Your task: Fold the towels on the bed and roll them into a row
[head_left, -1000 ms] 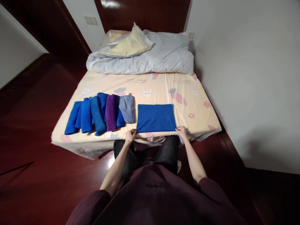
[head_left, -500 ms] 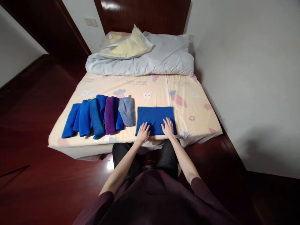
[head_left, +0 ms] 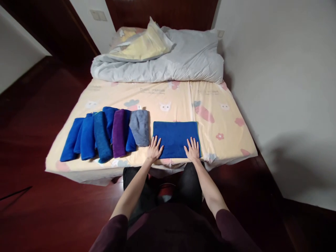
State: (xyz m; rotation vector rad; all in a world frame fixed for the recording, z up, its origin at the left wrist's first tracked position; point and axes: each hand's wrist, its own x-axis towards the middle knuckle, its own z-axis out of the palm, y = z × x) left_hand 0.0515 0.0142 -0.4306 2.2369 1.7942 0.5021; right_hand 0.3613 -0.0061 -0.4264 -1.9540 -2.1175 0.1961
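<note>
A blue towel (head_left: 175,136) with a thin green edge lies flat as a rectangle near the bed's front edge. On its lower left corner rests my left hand (head_left: 155,148), palm down with the fingers spread. My right hand (head_left: 193,149) lies likewise on the lower right part, fingers apart. Just left of the towel is a rolled grey towel (head_left: 141,126). Beyond it lie a rolled purple towel (head_left: 119,133), a dark teal rolled towel (head_left: 103,137) and several bright blue rolls (head_left: 87,136).
The bed (head_left: 178,99) has a pale yellow sheet with carrots and cat faces. A bunched grey-white quilt (head_left: 194,57) and a pale yellow pillow (head_left: 145,45) lie at its head. A white wall (head_left: 283,87) stands to the right; dark red floor (head_left: 31,140) stretches left.
Both hands have moved slightly apart, the left one outward to the towel's corner. The towel looks smoother and flatter. The camera view has shifted a little.
</note>
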